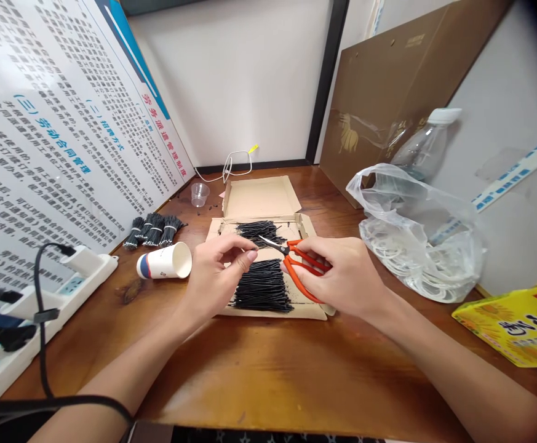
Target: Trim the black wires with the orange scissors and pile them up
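My right hand (342,264) is closed around the red handles of a pair of scissors (306,271). Their slim metal blades point left, slightly apart, with the tips close to my left fingertips. Thumb and forefinger of my left hand (224,264) are pinched together; a small dark bit shows at the tips, too small to name. Below both hands lies an open cardboard box (312,311). In it is a wide pile of short black wires (263,288) nearer me, and a smaller pile of black wires (256,231) behind, partly hidden by my left hand.
Left of the box are a tipped paper cup (162,261), tied black wire bundles (155,229) and a clear plastic cup (199,194). A power strip (74,286) runs along the left. On the right are a plastic bag (420,246), a bottle (422,147) and a yellow packet (517,326).
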A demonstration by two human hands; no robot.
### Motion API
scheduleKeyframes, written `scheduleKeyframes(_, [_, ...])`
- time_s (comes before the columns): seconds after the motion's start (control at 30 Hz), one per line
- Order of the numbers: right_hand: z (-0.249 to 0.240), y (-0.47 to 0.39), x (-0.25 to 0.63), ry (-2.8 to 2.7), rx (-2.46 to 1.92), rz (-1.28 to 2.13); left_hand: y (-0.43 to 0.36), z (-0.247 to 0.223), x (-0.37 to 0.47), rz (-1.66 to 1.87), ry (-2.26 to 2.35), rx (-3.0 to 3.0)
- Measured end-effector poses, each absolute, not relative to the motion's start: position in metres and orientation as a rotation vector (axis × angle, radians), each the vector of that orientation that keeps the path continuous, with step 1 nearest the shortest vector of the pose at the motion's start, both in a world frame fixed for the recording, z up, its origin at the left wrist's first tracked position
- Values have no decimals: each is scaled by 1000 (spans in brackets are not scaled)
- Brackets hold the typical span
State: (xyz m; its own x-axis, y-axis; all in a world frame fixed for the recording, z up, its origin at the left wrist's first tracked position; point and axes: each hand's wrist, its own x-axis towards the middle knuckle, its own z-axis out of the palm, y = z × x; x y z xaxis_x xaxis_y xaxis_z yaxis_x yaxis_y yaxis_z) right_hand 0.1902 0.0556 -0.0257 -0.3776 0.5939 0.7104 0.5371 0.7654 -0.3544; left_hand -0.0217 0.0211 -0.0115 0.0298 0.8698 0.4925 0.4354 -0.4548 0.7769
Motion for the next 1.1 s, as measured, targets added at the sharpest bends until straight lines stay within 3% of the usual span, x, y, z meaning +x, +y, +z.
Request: scheduleKeyframes(1.1, [-25,53,189,-2113,-721,22,20,-11,-20,1389,1324,1823])
